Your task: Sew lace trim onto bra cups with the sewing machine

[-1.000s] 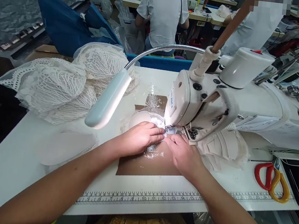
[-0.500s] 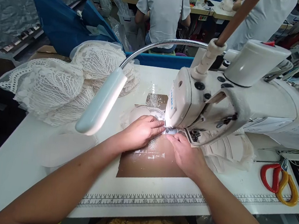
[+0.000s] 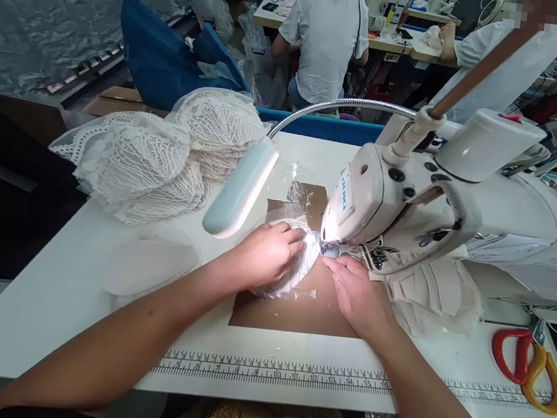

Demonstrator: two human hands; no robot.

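Observation:
My left hand (image 3: 273, 252) rests on a white lace cup-shaped piece (image 3: 309, 258), fingers bent and pressed together on its top. The piece's rounded edge lies just left of the sewing machine's presser foot (image 3: 330, 249). Close by on the right, my right hand (image 3: 354, 288) has thumb and forefinger pinched together at the foot. What lies between those fingertips, if anything, is hidden. Under both hands, brown sheeting (image 3: 291, 318) with shiny clear tape covers the machine bed. The white sewing machine head (image 3: 361, 191) stands over the foot.
Lace cups (image 3: 138, 159) are piled at the left, near a pale oval pad (image 3: 151, 265). A lamp (image 3: 240, 188) hangs over the table. Layered fabric pieces (image 3: 430, 287) lie right of the needle, with red-and-yellow-handled scissors (image 3: 532, 365) beyond. A printed ruler (image 3: 280, 373) runs along the front edge. Two people work behind.
My left hand has drawn left, away from the needle. More of the lace piece now shows, turned with its curved edge toward the foot. My right hand stays by the foot. The view has shifted.

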